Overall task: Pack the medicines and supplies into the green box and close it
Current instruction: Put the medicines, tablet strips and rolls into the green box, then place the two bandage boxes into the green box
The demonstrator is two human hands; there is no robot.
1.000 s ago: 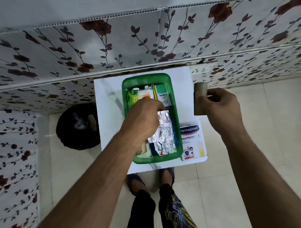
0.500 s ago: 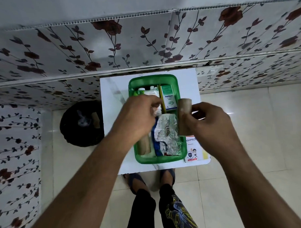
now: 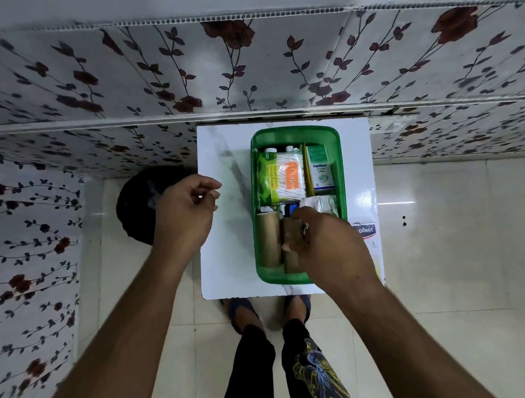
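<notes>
The open green box [image 3: 294,132] stands on a small white table [image 3: 226,230]. Inside it lie a pack of cotton swabs [image 3: 284,177], an Optibex carton [image 3: 321,174], foil blister strips [image 3: 324,205] and a brown bandage roll [image 3: 268,240] at the near left. My right hand [image 3: 328,247] is down in the near part of the box, fingers closed on a second brown roll [image 3: 291,245] beside the first. My left hand [image 3: 186,213] hovers over the table's left edge, loosely curled and holding nothing. A Hansaplast box [image 3: 369,233] lies right of the green box, partly hidden by my right hand.
A black round bin [image 3: 136,203] stands on the floor left of the table. The floral-papered wall runs directly behind the table. My feet [image 3: 268,311] are at the table's near edge on the tiled floor.
My right hand has carried the brown roll from the box's right side down into its near end. My left hand has pulled out of the box and moved left.
</notes>
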